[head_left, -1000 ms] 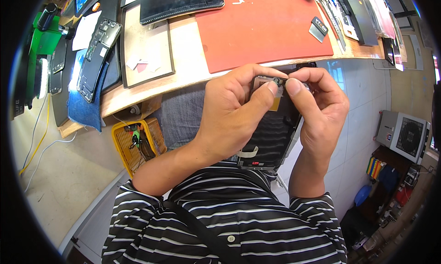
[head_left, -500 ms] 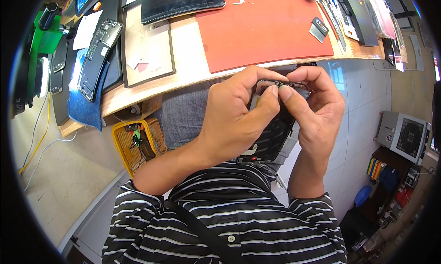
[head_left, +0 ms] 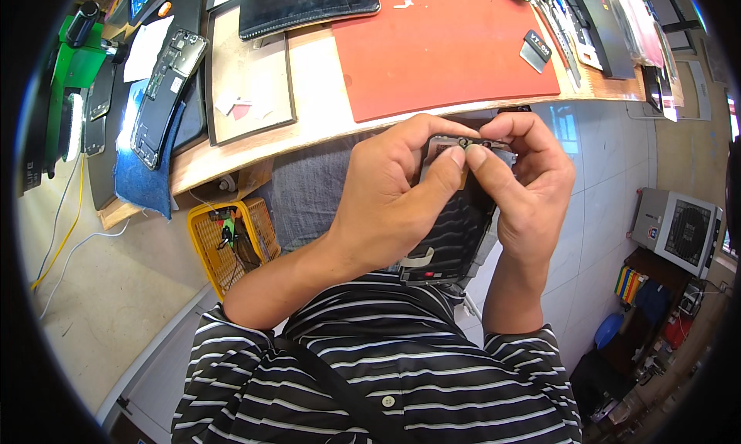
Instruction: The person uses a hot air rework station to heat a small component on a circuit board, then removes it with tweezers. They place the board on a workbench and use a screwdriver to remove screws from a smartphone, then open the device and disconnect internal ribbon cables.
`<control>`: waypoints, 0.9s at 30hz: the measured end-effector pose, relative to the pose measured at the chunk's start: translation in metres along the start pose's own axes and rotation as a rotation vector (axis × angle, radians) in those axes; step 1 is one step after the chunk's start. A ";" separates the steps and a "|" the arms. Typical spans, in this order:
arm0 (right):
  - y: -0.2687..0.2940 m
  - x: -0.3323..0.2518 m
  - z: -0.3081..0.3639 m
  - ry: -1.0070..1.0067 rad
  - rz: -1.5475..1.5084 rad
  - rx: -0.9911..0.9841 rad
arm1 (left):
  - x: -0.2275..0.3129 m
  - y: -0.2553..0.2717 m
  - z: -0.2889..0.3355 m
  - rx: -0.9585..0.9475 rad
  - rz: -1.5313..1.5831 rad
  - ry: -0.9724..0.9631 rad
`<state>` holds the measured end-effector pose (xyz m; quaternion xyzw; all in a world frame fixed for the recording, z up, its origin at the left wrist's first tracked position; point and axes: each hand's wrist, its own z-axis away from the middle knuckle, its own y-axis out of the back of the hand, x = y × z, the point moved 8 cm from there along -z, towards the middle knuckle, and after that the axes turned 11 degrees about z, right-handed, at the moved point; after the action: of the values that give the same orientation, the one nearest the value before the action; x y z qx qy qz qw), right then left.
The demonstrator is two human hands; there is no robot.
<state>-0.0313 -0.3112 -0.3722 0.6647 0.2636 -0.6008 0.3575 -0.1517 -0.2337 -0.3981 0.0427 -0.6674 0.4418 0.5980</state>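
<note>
Between my hands, over my lap, is an opened phone [head_left: 455,232] with its dark inner side facing up. A pale curved strip and a small red spot show near its lower end. My left hand [head_left: 390,193] is closed on the upper left edge, thumb on top. My right hand [head_left: 536,193] grips the upper right corner, its thumb pressing beside the left one. Both thumb tips nearly meet at the phone's top edge, by small metal parts. Whatever tiny piece may lie under the thumbs is hidden.
Ahead is the wooden bench with a red mat [head_left: 448,58], a shallow frame tray [head_left: 292,81] and a black case [head_left: 309,8]. Another opened phone [head_left: 166,96] lies at the left on blue cloth. Under the bench edge stands a yellow basket [head_left: 208,243]. Tools lie far right.
The phone's lower end has tilted and shifted slightly toward me. Both hands have moved a little left, and my left thumb has slid off the small parts at the top edge.
</note>
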 end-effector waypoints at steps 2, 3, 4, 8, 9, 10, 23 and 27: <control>-0.001 0.001 0.001 0.005 -0.008 0.004 | 0.002 0.000 -0.001 0.003 -0.040 -0.059; -0.001 0.000 0.002 0.012 -0.018 0.007 | 0.004 0.000 -0.001 0.005 -0.058 -0.095; -0.001 -0.001 0.003 0.018 -0.028 0.010 | 0.005 -0.002 -0.001 -0.004 -0.059 -0.083; 0.002 -0.002 0.004 -0.031 -0.143 -0.023 | 0.007 0.000 0.000 0.004 -0.178 -0.058; 0.004 0.001 0.003 -0.049 -0.123 -0.030 | 0.005 0.002 -0.001 0.017 -0.237 -0.058; 0.006 0.005 0.003 -0.071 -0.105 -0.035 | 0.007 0.001 0.001 0.014 -0.262 -0.079; 0.008 0.011 0.008 -0.036 -0.027 0.006 | 0.022 -0.014 0.012 0.055 -0.543 -0.397; 0.007 0.011 0.008 -0.029 -0.049 0.020 | 0.022 -0.016 0.013 0.065 -0.572 -0.330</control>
<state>-0.0295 -0.3224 -0.3825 0.6529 0.2684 -0.6216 0.3397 -0.1584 -0.2410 -0.3695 0.3183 -0.7018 0.2644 0.5799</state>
